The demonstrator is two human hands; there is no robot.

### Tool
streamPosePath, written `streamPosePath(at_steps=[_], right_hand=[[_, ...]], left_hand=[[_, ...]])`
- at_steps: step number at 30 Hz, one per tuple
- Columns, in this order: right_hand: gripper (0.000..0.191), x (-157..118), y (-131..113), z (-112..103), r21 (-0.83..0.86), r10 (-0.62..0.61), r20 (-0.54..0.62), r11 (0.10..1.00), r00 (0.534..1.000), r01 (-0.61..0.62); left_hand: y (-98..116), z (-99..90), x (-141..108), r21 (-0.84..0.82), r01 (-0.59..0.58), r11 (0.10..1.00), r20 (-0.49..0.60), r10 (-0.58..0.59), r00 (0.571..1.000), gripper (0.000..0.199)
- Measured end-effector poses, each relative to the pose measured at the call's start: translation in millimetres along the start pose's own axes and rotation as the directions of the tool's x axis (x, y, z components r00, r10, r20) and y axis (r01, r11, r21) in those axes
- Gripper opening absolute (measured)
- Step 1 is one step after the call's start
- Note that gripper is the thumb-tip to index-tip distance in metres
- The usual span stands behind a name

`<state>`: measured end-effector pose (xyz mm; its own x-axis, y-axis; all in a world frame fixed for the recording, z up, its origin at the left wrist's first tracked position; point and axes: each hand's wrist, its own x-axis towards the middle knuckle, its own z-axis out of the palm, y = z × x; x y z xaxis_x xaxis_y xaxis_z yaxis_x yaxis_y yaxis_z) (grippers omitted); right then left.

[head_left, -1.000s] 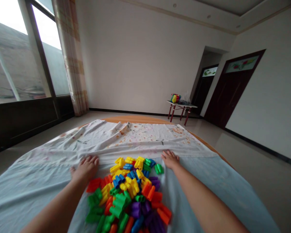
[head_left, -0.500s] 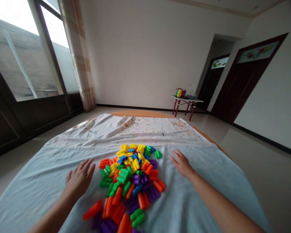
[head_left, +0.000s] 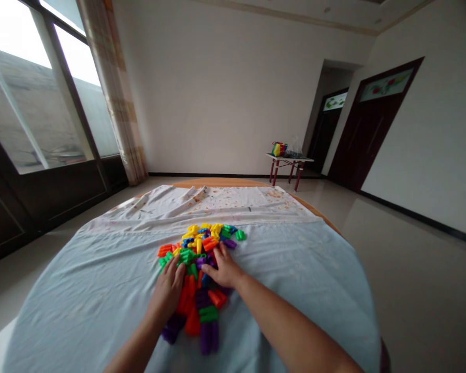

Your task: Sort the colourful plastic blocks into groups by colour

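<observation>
A loose heap of plastic toy blocks in yellow (head_left: 192,231), green (head_left: 186,256), orange (head_left: 192,324), purple (head_left: 208,336) and blue lies on the cloth before me. Each block looks like short tubes joined side by side. My left hand (head_left: 170,285) rests against the heap's left side, fingers stretched over green and orange blocks. From the right, my right hand (head_left: 224,267) reaches onto the heap, thumb and fingers apart, its fingertips touching or close to an orange block (head_left: 210,243). Both hands cover some of the blocks beneath them.
A pale blue cloth (head_left: 303,280) and a white patterned cloth (head_left: 233,199) cover the round wooden table (head_left: 217,182). Far off by the wall stands a small table (head_left: 291,158) bearing a colourful bag (head_left: 278,149) and a clear plastic bag. Windows are at left, doors at right.
Both hands have moved inward from the two sides onto the blocks. The near end of the heap looks more gathered. The camera view has shifted slightly.
</observation>
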<state>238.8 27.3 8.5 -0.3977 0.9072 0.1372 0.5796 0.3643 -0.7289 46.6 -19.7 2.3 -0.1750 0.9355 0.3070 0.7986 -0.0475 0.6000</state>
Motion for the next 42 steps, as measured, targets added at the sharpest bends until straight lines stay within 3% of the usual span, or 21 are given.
streamPosePath(at_steps=[3, 5, 8, 11, 13, 15, 22, 27, 31, 35, 37, 40, 42], right_hand=[[0.069, 12, -5, -5, 0.025, -0.157, -0.064, 0.987, 0.985, 0.159], [0.060, 18, 2, -17, -0.036, -0.189, -0.170, 0.982, 0.967, 0.185], [0.049, 26, 25, -40, -0.178, -0.004, -0.281, 0.983, 0.960, -0.048], [0.045, 37, 48, -57, -0.229, 0.161, -0.327, 0.943, 0.931, -0.243], [0.043, 46, 57, -59, -0.234, 0.212, -0.337, 0.925, 0.917, -0.300], [0.043, 56, 58, -55, -0.239, 0.249, -0.331, 0.911, 0.910, -0.336], [0.040, 88, 28, -20, -0.194, 0.190, -0.232, 0.952, 0.954, -0.237], [0.037, 96, 32, -24, -0.162, 0.184, -0.283, 0.958, 0.941, -0.236], [0.040, 97, 45, -34, -0.160, 0.236, -0.348, 0.939, 0.907, -0.306], [0.033, 96, 43, -32, -0.170, 0.192, -0.245, 0.956, 0.950, -0.237], [0.030, 93, 38, -31, -0.173, 0.131, -0.192, 0.971, 0.973, -0.165], [0.033, 82, 32, -34, -0.176, 0.049, -0.198, 0.981, 0.979, -0.085], [0.035, 70, 29, -38, -0.183, -0.008, -0.224, 0.982, 0.975, -0.034]], left_hand=[[10, -9.2, -4, 0.064, -0.049, 0.997, -0.052, 0.052, 0.997, 0.057], [16, -18.0, -16, 0.157, -0.111, 0.981, -0.087, 0.125, 0.988, 0.057], [27, -24.1, -45, 0.301, -0.323, 0.897, -0.068, 0.358, 0.931, 0.058], [36, -17.4, -72, 0.389, -0.555, 0.735, 0.039, 0.589, 0.807, 0.081], [38, -9.6, -82, 0.420, -0.639, 0.645, 0.114, 0.661, 0.742, 0.092], [36, -3.1, -84, 0.435, -0.668, 0.604, 0.151, 0.683, 0.715, 0.098], [20, 1.3, -68, 0.459, -0.610, 0.646, 0.138, 0.627, 0.767, 0.091], [13, -1.0, -58, 0.470, -0.512, 0.719, 0.117, 0.524, 0.844, 0.083], [24, 0.9, -59, 0.497, -0.566, 0.658, 0.089, 0.610, 0.788, 0.085], [49, 10.1, -65, 0.476, -0.687, 0.549, 0.168, 0.711, 0.683, 0.076], [59, 15.5, -64, 0.437, -0.717, 0.543, 0.204, 0.717, 0.667, 0.061], [68, 18.5, -58, 0.406, -0.647, 0.646, 0.188, 0.633, 0.751, 0.041], [69, 15.1, -54, 0.380, -0.603, 0.701, 0.186, 0.581, 0.793, 0.038]])
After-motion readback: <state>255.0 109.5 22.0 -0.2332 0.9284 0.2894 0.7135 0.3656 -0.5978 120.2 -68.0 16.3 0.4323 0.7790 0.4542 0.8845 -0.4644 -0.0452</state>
